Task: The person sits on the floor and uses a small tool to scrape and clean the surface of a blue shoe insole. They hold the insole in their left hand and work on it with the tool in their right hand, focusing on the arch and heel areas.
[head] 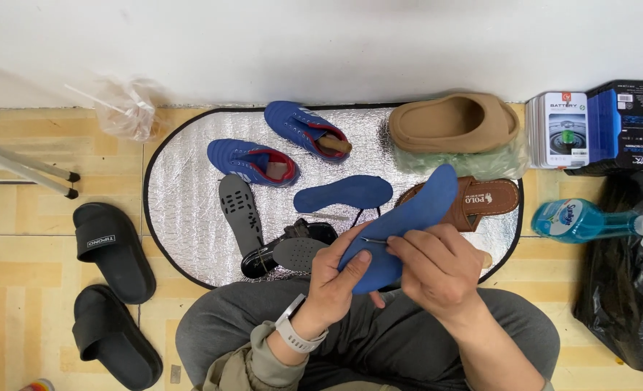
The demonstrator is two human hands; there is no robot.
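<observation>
My left hand [336, 279] grips the lower end of a blue insole [415, 213], thumb pressed on its face. My right hand [437, 264] pinches a thin needle or tool [372, 240] against the same insole, its fingers resting on the insole's edge. A watch sits on my left wrist. A second blue insole [343, 193] lies flat on the silver mat [184, 203] just beyond my hands. Two blue sports shoes [252, 161] [307, 129] lie further back on the mat. A grey insole [240, 210] and another dark insole [298, 251] lie near my left hand.
A tan clog [452, 122] and a brown sandal [491, 200] rest at the mat's right. Two black slides [113, 250] [111, 337] lie on the tiled floor at left. A blue spray bottle [589, 219], boxes [596, 123] and a black bag [625, 289] stand at right.
</observation>
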